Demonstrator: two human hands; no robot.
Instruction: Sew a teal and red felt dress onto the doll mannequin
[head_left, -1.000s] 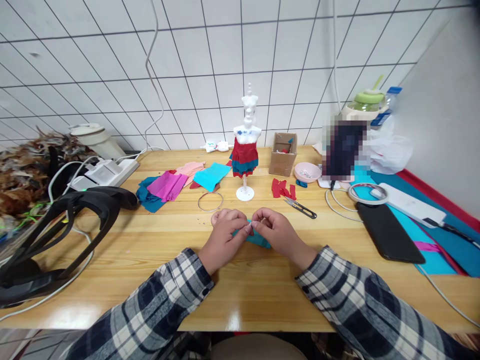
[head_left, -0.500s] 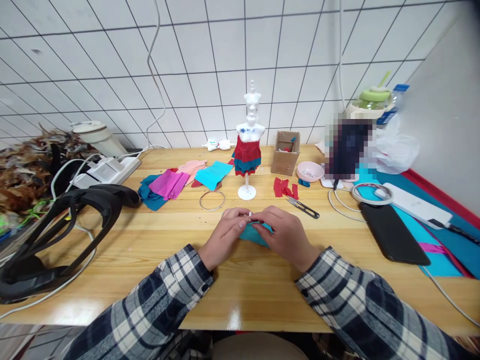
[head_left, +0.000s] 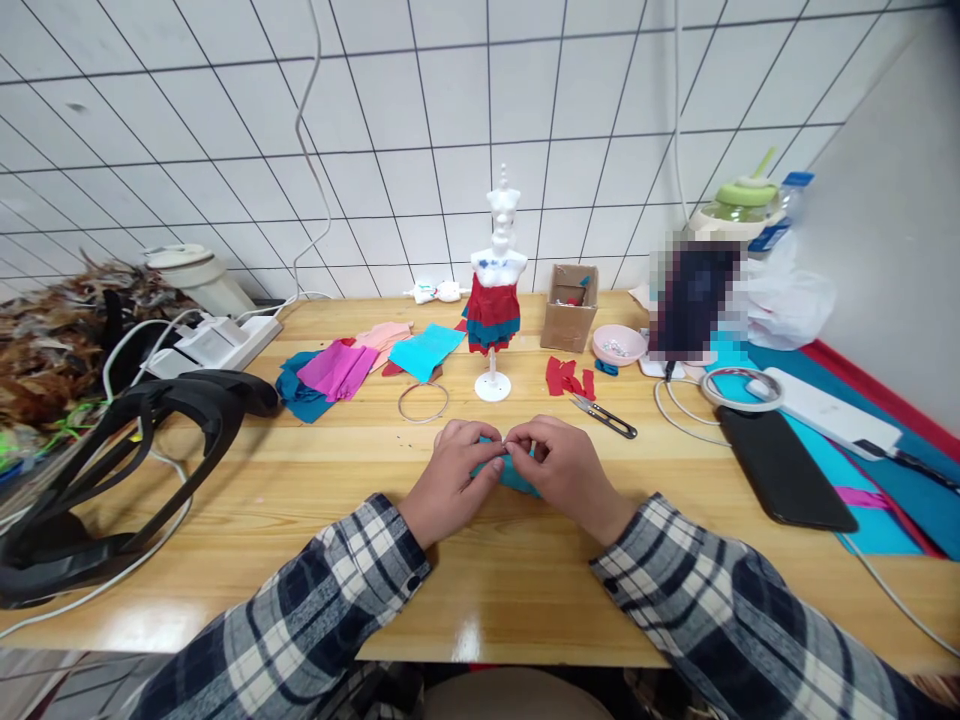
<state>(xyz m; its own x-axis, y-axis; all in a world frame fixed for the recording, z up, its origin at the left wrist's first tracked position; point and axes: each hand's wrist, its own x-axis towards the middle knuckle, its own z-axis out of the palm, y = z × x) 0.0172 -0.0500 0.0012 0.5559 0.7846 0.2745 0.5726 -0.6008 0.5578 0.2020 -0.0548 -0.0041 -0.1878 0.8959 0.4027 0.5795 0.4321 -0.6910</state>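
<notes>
A turquoise piece of cloth point(head_left: 517, 478) is between my hands, low over the near middle of the table. My left hand point(head_left: 457, 478) is closed on it, thumb over the cloth and fingers behind. My right hand point(head_left: 566, 472) pinches with thumb and index finger at the cloth's upper edge, touching the left fingertips. Something tiny and pale shows in that pinch, too small to name. Beyond my hands stands a white dress form point(head_left: 501, 265) wearing a red and blue layered skirt point(head_left: 493, 312). Thread snips point(head_left: 606, 416) lie to the right of my right hand.
Coloured cloth pieces point(head_left: 337, 368) and a hoop point(head_left: 423, 402) lie left of the stand. Red scraps point(head_left: 568, 377), a cardboard box point(head_left: 570, 310) and a pink bowl point(head_left: 619, 345) sit right. A black headset frame point(head_left: 142, 470) and a black phone point(head_left: 784, 470) flank the workspace.
My right thumb and index finger have come together in a pinch at the cloth's edge. The left fingers have shifted slightly, and the small white bit that stood up between the hands is mostly hidden.
</notes>
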